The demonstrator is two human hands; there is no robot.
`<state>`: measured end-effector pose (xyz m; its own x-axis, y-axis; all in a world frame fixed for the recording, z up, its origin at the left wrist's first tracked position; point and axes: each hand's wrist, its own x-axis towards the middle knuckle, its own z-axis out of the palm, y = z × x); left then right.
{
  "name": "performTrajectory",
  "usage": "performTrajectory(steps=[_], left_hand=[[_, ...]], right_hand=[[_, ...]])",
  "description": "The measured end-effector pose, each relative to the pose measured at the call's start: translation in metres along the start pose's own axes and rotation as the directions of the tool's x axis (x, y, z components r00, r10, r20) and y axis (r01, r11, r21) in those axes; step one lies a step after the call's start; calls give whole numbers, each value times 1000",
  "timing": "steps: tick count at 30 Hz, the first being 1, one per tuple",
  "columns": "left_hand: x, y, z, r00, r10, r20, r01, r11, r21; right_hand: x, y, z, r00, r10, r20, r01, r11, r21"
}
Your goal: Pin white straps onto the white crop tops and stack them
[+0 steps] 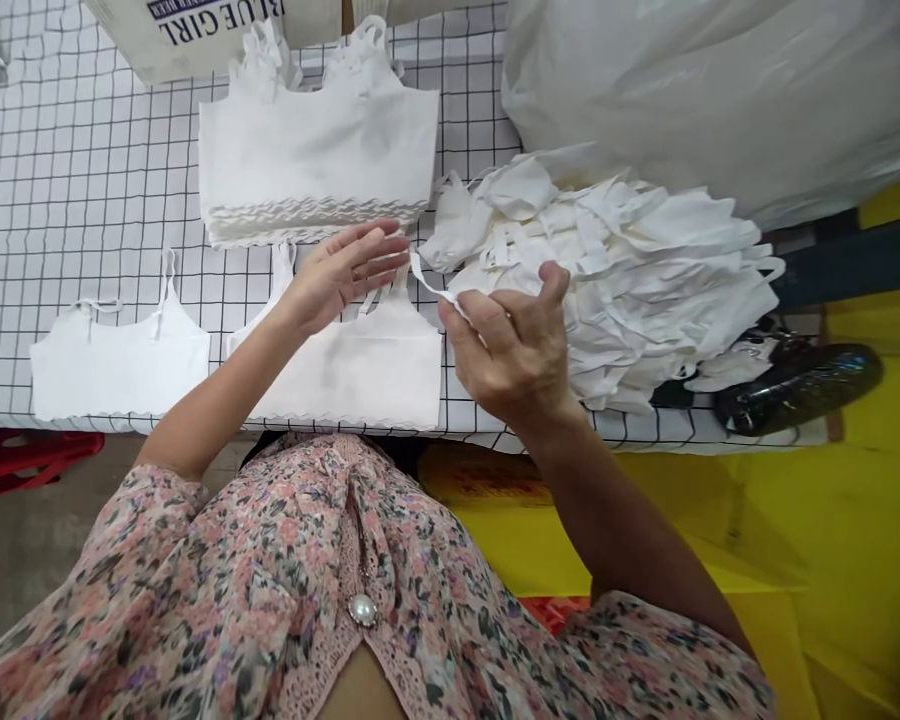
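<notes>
My left hand (352,268) reaches over the right strap area of a white camisole bra top (337,375), its fingers stretched out and apart. That top lies flat at the table's front edge. Closed in a pinch, my right hand (508,350) holds a thin white strap (427,280). The strap's upper end comes close to my left fingertips; whether they touch it I cannot tell. Which garment the strap belongs to is hidden. Just beyond my right hand is a loose heap of white tops (630,260).
A neat stack of white tops (319,145) lies behind my left hand. One more flat top (120,360) is at the left on the checked tablecloth (67,190). At the back are a printed carton (217,35) and a large white plastic bag (690,90). A shiny black bundle (802,390) lies right.
</notes>
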<state>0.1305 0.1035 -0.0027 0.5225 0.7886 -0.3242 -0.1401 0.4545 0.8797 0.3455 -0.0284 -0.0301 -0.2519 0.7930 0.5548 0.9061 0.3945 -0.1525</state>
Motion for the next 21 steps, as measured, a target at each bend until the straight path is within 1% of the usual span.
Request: performTrajectory(steps=[1, 2, 3, 4, 5, 7, 8, 9, 11, 13, 14, 15, 16, 17, 18, 19, 20, 21], left_hand=[[1, 3, -3, 1000, 26, -14, -25, 997, 78], [0, 3, -4, 999, 33, -7, -32, 988, 152], [-5, -1, -4, 1000, 8, 25, -13, 978, 210], [-11, -8, -3, 996, -54, 75, 34, 970, 242], [-18, -16, 0, 981, -140, 134, 105, 965, 241], [-31, -36, 10, 928, -296, 225, 271, 953, 135], [-35, -45, 16, 910, -338, 240, 338, 940, 42], [-37, -53, 22, 905, -357, 229, 379, 923, -58], [-36, -61, 31, 919, -356, 166, 386, 900, -205], [-33, -60, 36, 935, -332, 122, 353, 900, -257], [-32, -57, 36, 939, -322, 123, 343, 902, -263], [-32, -53, 36, 938, -317, 138, 343, 901, -266], [-33, -50, 35, 934, -319, 160, 352, 897, -268], [-34, -46, 34, 930, -322, 179, 361, 893, -269], [-34, -44, 34, 926, -325, 191, 367, 893, -262], [-35, -42, 33, 926, -323, 197, 365, 899, -244], [-35, -41, 33, 928, -316, 198, 356, 909, -218], [-35, -42, 33, 931, -307, 199, 343, 921, -186]], right_hand=[[3, 3, 4, 995, 87, 53, -91, 992, 91], [6, 5, 8, 985, 148, 85, -160, 974, 158], [9, 6, 11, 979, 183, 88, -197, 960, 197], [10, 6, 14, 978, 194, 74, -206, 956, 211], [10, 5, 16, 981, 183, 58, -191, 960, 204], [5, -1, 19, 991, 126, 49, -133, 978, 160], [0, -5, 20, 994, 92, 60, -100, 985, 139], [-6, -9, 19, 995, 60, 82, -70, 990, 123], [-19, -19, 17, 992, -2, 126, -10, 995, 96], [-30, -27, 12, 987, -95, 131, 84, 993, 82], [-33, -30, 8, 984, -147, 101, 138, 986, 90], [-35, -32, 4, 983, -180, 45, 175, 978, 113], [-34, -32, 0, 984, -177, -22, 178, 973, 150], [-33, -32, -3, 988, -129, -79, 143, 971, 194], [-30, -31, -4, 993, -46, -109, 72, 968, 241], [-26, -29, -5, 994, 53, -97, -22, 957, 288], [-23, -27, -3, 989, 143, -48, -119, 934, 337], [-19, -25, -1, 978, 206, 27, -200, 899, 389]])
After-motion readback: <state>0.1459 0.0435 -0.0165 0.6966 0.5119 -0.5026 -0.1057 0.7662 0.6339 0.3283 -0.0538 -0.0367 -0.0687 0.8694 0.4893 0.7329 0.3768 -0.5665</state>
